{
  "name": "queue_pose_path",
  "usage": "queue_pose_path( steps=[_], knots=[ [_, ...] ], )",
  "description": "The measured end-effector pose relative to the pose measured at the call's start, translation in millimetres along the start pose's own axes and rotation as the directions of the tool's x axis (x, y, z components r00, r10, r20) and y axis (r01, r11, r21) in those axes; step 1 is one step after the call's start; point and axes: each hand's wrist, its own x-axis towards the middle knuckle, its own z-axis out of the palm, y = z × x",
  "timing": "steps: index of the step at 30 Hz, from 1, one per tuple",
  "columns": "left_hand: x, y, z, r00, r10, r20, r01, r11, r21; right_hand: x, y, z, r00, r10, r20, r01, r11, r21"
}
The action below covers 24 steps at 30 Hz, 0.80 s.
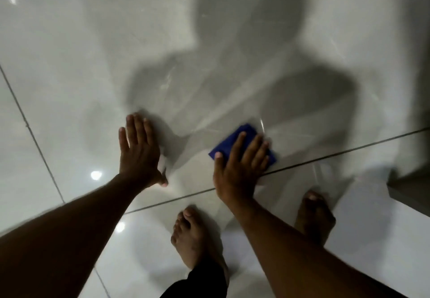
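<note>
A folded blue cloth [235, 140] lies flat on the glossy pale tiled floor [58, 88]. My right hand [239, 165] presses down on the cloth with straight, spread fingers, next to a dark grout line [349, 152]. My left hand [139, 151] rests flat on the bare tile to the left, fingers straight, holding nothing. Most of the cloth's near part is hidden under my right hand.
My two bare feet [193, 235] [314, 214] stand on the tiles just behind my hands. A dark step or wall base [409, 188] sits at the right edge. My shadow falls across the floor ahead. Light spots reflect off the tiles at the left.
</note>
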Motion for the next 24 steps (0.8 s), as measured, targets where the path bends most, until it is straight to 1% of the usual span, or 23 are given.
queue_pose_path(
  steps=[1,2,3,4,5,6,7,8,9,10,11,12,13,15,18,19,20,21,23,24],
  knots=[
    [-11.9,9.2,1.2,0.999,-0.010,-0.040,0.010,1.000,-0.017,-12.4,-5.7,0.1,0.996,-0.065,0.055,0.066,0.998,-0.012],
    [-22.8,21.5,4.7,0.996,-0.039,-0.076,0.032,0.995,-0.093,-16.1,-5.7,-1.4,0.990,-0.106,0.097,0.108,0.994,-0.018],
    [-34.9,36.2,7.5,0.991,-0.094,-0.091,0.071,0.971,-0.230,-16.0,-2.1,-6.8,0.982,-0.139,0.131,0.142,0.990,-0.020],
    [-44.8,52.9,8.7,0.985,-0.158,-0.063,0.119,0.903,-0.412,-13.3,2.0,-14.5,0.972,-0.173,0.158,0.179,0.984,-0.023],
    [-53.1,71.7,7.6,0.979,-0.204,0.020,0.173,0.771,-0.613,-9.5,5.9,-23.9,0.963,-0.200,0.178,0.205,0.979,-0.007],
    [-57.2,89.9,6.3,0.967,-0.211,0.143,0.244,0.598,-0.764,-3.2,8.9,-31.2,0.958,-0.203,0.203,0.203,0.979,0.024],
    [-58.6,105.0,5.0,0.946,-0.195,0.260,0.321,0.423,-0.848,3.1,9.1,-38.8,0.956,-0.162,0.244,0.142,0.985,0.097],
    [-60.2,116.8,2.4,0.922,-0.180,0.342,0.381,0.276,-0.883,9.0,7.8,-49.3,0.943,-0.080,0.322,0.018,0.982,0.190],
    [-60.7,123.8,0.1,0.909,-0.169,0.381,0.407,0.165,-0.898,14.4,5.4,-59.3,0.912,0.008,0.409,-0.134,0.951,0.279],
    [-63.7,127.0,-5.8,0.908,-0.146,0.394,0.407,0.076,-0.910,17.8,4.2,-72.2,0.869,0.073,0.489,-0.264,0.905,0.334],
    [-68.6,126.7,-16.4,0.914,-0.109,0.391,0.394,0.008,-0.919,19.2,1.5,-90.1,0.834,0.091,0.544,-0.331,0.872,0.362],
    [-76.2,122.5,-28.5,0.922,-0.076,0.380,0.379,-0.032,-0.925,15.5,-1.3,-108.3,0.818,0.081,0.569,-0.356,0.849,0.391],
    [-89.8,114.9,-47.9,0.929,-0.052,0.367,0.365,-0.046,-0.930,6.4,-5.5,-135.0,0.814,0.065,0.578,-0.371,0.824,0.430],
    [-126.7,93.8,-97.4,0.935,-0.019,0.354,0.353,-0.047,-0.934,-22.1,-15.6,-197.7,0.811,0.038,0.585,-0.411,0.747,0.522],
    [-203.8,60.0,-189.9,0.927,0.139,0.347,0.365,-0.136,-0.921,-76.1,-37.7,-309.7,0.803,0.018,0.596,-0.478,0.616,0.626],
    [-235.2,48.7,-226.2,0.925,0.201,0.323,0.356,-0.158,-0.921,-94.3,-47.5,-353.5,0.803,0.011,0.596,-0.479,0.608,0.634],
    [-265.9,37.7,-262.8,0.921,0.258,0.291,0.334,-0.142,-0.932,-112.6,-57.4,-395.1,0.815,0.005,0.580,-0.460,0.615,0.641],
    [-296.7,27.2,-300.9,0.917,0.309,0.251,0.290,-0.088,-0.953,-130.4,-68.6,-437.4,0.838,0.002,0.545,-0.418,0.646,0.639],
    [-349.1,11.7,-368.3,0.913,0.373,0.164,0.171,0.015,-0.985,-159.7,-90.7,-515.1,0.902,-0.010,0.431,-0.297,0.709,0.639],
    [-376.6,5.6,-403.0,0.916,0.382,0.120,0.113,0.040,-0.993,-173.4,-101.0,-556.4,0.932,-0.025,0.362,-0.230,0.729,0.644]
  ],
)
